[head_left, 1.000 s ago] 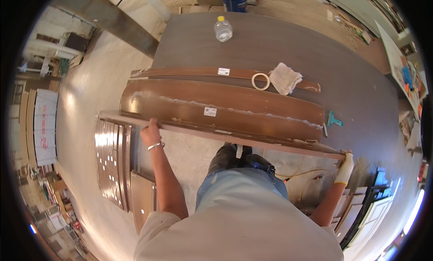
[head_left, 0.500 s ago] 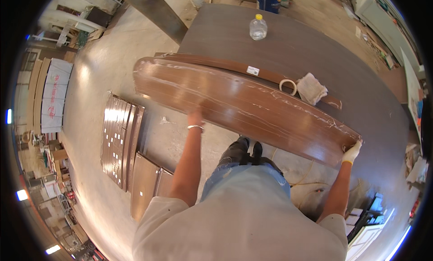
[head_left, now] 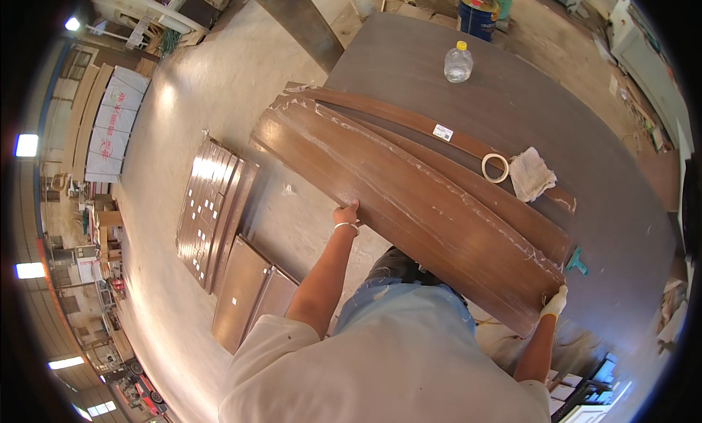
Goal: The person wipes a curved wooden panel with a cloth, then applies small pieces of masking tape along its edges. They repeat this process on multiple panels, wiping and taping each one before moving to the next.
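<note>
A long brown wood-grain panel [head_left: 417,204] slants across the near side of the dark table, with wrinkled clear film along its far edge. My left hand [head_left: 347,213], bare with a band at the wrist, grips its near edge, thumb on top. At the right end, my right hand [head_left: 556,304] in a pale glove holds the corner; its fingers are partly hidden. Behind the panel lies a similar brown board [head_left: 504,217], and beyond it a narrow brown strip [head_left: 395,114] with a white label. A teal-handled tool [head_left: 578,261] lies by the board's right end.
A tape roll [head_left: 494,157] and a crumpled white cloth [head_left: 531,176] rest on the dark table [head_left: 563,101], farther off a yellow-capped clear bottle [head_left: 458,63]. Stacked panels [head_left: 212,214] and more boards [head_left: 239,291] stand on the floor at left. A metal post [head_left: 300,24] rises beyond.
The panel's right end has come toward me and its slant is steeper. The board behind it and the teal-handled tool now show. Both hands stay on the panel; the view has shifted.
</note>
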Tool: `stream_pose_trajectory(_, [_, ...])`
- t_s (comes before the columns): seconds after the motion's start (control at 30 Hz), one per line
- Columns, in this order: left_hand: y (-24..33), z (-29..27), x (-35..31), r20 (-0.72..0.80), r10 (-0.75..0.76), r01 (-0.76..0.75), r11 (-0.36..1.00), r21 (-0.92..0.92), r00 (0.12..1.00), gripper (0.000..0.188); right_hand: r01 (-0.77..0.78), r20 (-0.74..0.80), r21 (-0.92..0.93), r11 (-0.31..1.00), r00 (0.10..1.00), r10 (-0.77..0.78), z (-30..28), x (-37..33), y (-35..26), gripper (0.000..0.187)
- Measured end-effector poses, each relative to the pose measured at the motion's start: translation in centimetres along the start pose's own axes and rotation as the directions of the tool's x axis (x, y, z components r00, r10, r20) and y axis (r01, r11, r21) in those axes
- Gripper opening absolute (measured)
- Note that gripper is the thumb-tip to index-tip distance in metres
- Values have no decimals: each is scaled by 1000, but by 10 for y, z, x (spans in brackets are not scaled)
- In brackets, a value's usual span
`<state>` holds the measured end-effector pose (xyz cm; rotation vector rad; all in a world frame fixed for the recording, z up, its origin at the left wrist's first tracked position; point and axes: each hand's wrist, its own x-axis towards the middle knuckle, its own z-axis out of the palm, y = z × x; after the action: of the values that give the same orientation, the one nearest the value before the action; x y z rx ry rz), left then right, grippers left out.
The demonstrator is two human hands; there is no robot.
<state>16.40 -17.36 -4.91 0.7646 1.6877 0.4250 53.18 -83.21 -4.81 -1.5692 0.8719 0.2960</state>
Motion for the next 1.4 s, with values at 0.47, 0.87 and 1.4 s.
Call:
stream_pose_trajectory(0.47, [28, -27, 14, 218, -158, 76, 936, 344, 963, 52, 496, 45, -323, 806, 859, -510, 4, -23, -35, 52])
stream_pose_trajectory(0.87, [-2, -13, 6, 296, -245, 143, 934, 327, 923, 75, 3, -610, -78, 997, 791, -50, -70, -91, 176, 44])
stream_pose_trajectory(1.4, [22, -8, 13, 284, -340, 166, 853, 496, 897, 59, -146, -163, 158, 977, 972, 171, -6, -148, 88, 38])
